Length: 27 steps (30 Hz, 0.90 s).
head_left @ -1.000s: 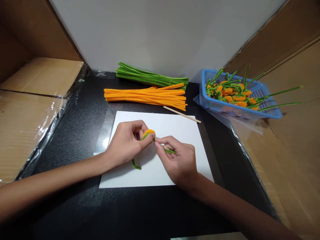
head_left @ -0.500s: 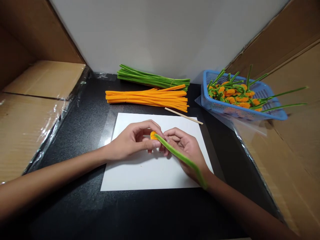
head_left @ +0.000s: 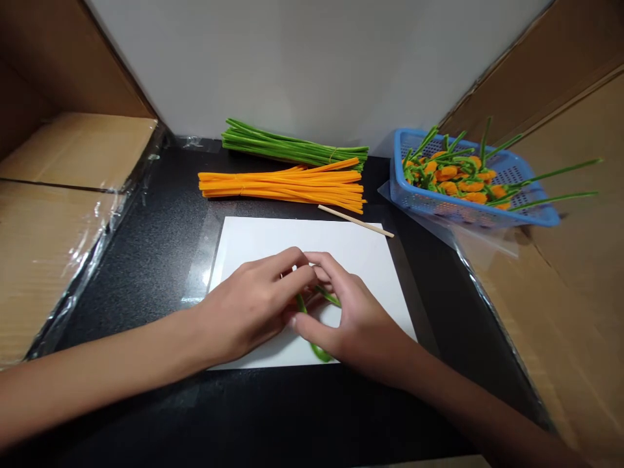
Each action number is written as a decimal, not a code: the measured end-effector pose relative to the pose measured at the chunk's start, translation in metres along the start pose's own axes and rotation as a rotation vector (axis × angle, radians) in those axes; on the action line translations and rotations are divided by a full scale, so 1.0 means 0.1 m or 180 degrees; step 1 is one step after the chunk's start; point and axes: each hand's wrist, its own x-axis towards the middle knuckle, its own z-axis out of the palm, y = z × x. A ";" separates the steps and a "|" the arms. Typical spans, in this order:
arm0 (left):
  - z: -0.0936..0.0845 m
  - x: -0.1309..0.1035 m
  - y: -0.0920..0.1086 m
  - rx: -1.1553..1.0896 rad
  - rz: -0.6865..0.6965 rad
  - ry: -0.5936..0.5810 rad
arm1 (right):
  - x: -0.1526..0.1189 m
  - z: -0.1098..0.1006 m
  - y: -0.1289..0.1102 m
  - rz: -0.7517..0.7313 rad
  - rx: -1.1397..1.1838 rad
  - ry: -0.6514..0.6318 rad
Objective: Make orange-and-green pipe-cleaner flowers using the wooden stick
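Both hands meet above the white sheet of paper (head_left: 273, 234), fingertips close together around a green pipe cleaner (head_left: 320, 353). My left hand (head_left: 253, 305) is closed with its back toward me, and its fingers cover most of what it grips. Curled in from the other side, my right hand (head_left: 363, 325) has its thumb and fingers on the same pipe cleaner. One bend of the green stem hangs below the right thumb, and another stretch shows between the fingers. The orange coil at its end is hidden by the hands.
A bundle of orange pipe cleaners (head_left: 277, 186) lies behind the paper, with a green bundle (head_left: 287, 146) beyond it. One thin wooden stick (head_left: 355, 221) crosses the paper's far edge. At right, a blue basket (head_left: 439, 203) holds several orange-and-green pieces. Cardboard walls flank both sides.
My left hand has rolled over, back upward, covering the orange coil. The green stem, formerly stretched across my right wrist, now bends beneath the fingers. Both hands have come closer together.
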 end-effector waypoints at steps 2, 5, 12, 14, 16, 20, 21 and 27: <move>-0.04 0.01 0.02 -0.0170 -0.0055 -0.0109 | 0.01 -0.02 0.02 0.0191 0.0301 -0.0319; -0.11 0.06 0.01 -0.0641 -0.0257 -0.0270 | 0.06 -0.10 0.04 0.0587 0.1081 -0.0896; -0.09 0.11 -0.01 -0.1375 -0.0732 0.0088 | 0.13 -0.28 0.05 0.0848 0.1310 -0.0952; -0.07 0.11 -0.01 -0.1469 -0.0798 0.0247 | 0.12 -0.29 0.05 0.0800 0.1255 -0.0799; -0.06 0.11 -0.01 -0.1566 -0.0787 0.0252 | 0.12 -0.30 0.04 0.0783 0.1218 -0.0721; -0.04 0.10 -0.03 -0.1760 -0.0564 0.0005 | 0.11 -0.29 0.00 0.0682 0.1022 -0.0668; -0.03 0.10 -0.04 -0.1759 -0.0499 -0.0023 | 0.11 -0.28 -0.02 0.0624 0.0905 -0.0632; -0.02 0.10 -0.08 -0.1736 -0.0308 -0.0056 | 0.02 -0.24 -0.10 -0.0200 -0.0438 -0.0264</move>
